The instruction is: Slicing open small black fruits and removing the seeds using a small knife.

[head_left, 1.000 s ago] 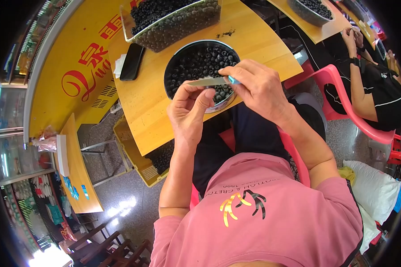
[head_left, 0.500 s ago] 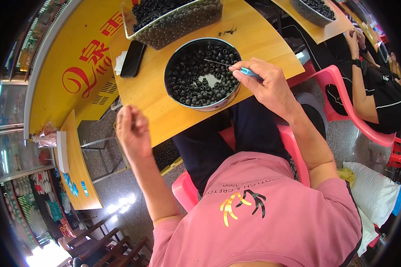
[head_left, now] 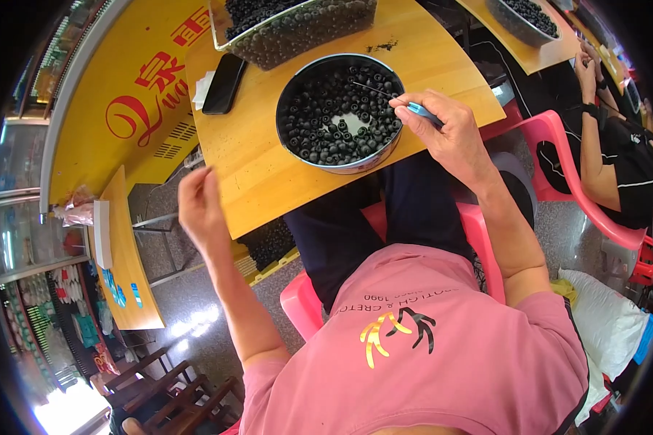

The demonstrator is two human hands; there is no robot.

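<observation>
A thin metal pick with a blue handle is held in my right hand, pinched between thumb and fingers. Its shaft reaches over the round tin, close above the contents. Inside lie many small round black pieces, some showing ring-like openings; a pale patch of the tin's bottom shows among them. My left hand hovers off the table's left edge, slightly blurred. Its fingers are curled together, and whatever they may hold is hidden.
A clear rectangular tub of black pieces stands behind the tin. A black phone lies left on the wooden table, and dark crumbs lie at its back. To the right are a pink chair and another person's arm.
My left hand has moved slightly left and away from the table's edge. The table and tin sit a little further right and up in view; my right hand still holds the pick.
</observation>
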